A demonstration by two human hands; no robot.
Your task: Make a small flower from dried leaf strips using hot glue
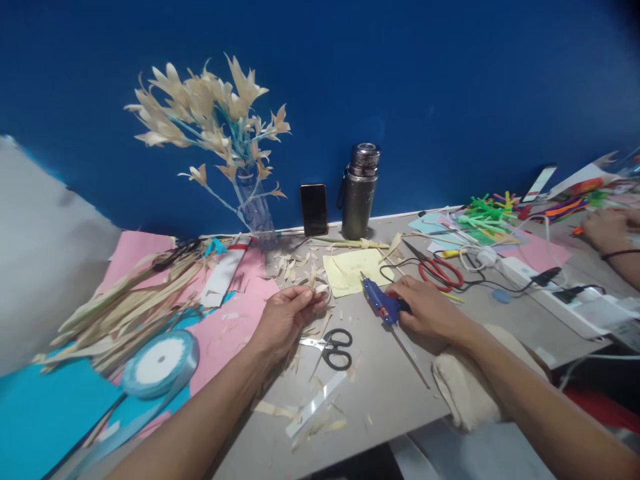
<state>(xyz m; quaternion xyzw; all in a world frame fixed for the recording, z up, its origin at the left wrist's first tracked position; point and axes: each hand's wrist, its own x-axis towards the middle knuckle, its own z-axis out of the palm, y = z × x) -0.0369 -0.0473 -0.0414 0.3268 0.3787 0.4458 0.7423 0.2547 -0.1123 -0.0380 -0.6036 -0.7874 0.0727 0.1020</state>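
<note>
My left hand (293, 313) is closed in a pinch on a small pale dried husk piece (313, 285), partly hidden by the fingers. My right hand (420, 307) grips a blue hot glue gun (381, 301), its nozzle pointing up and left over a yellow paper sheet (347, 272). A long glue stick (411, 357) trails from the gun's back end. Just below my left hand lie small black-handled scissors (336, 349) on the table, with husk scraps around them. A white strip (317, 405) rests nearer the front edge.
Husk flowers (215, 113) stand in a clear vase, beside a phone (314, 210) and a flask (361, 190). Dried husks (135, 300) and a blue ribbon roll (187, 353) lie left. Red-handled scissors (441, 273), a power strip (545, 297) and another person's hand (607, 230) are right.
</note>
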